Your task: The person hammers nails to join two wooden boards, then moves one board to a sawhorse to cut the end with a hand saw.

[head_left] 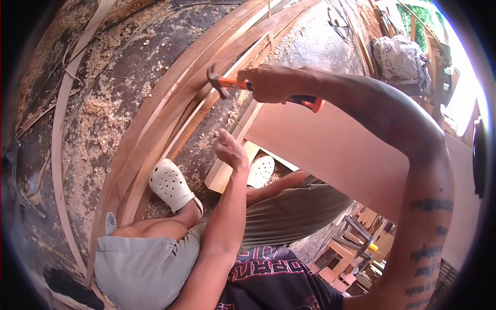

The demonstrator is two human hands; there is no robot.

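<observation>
My right hand (pixel 271 84) is wrapped round the orange and black handle of a claw hammer (pixel 227 82), held up with its metal head toward the left. Below it my left hand (pixel 230 149) is closed at the edge of a pale wooden beam (pixel 219 176); whatever its fingers hold is too small to make out. A large flat brown panel (pixel 330 144) lies against the beam and reaches to the right under my right arm.
Long wooden boards (pixel 150 139) lie on the shavings-strewn floor (pixel 95 119) at the left. My feet in white clogs (pixel 169 181) are by the beam. A white sack (pixel 400 61) stands at the upper right. Wood offcuts (pixel 338 261) lie at the lower right.
</observation>
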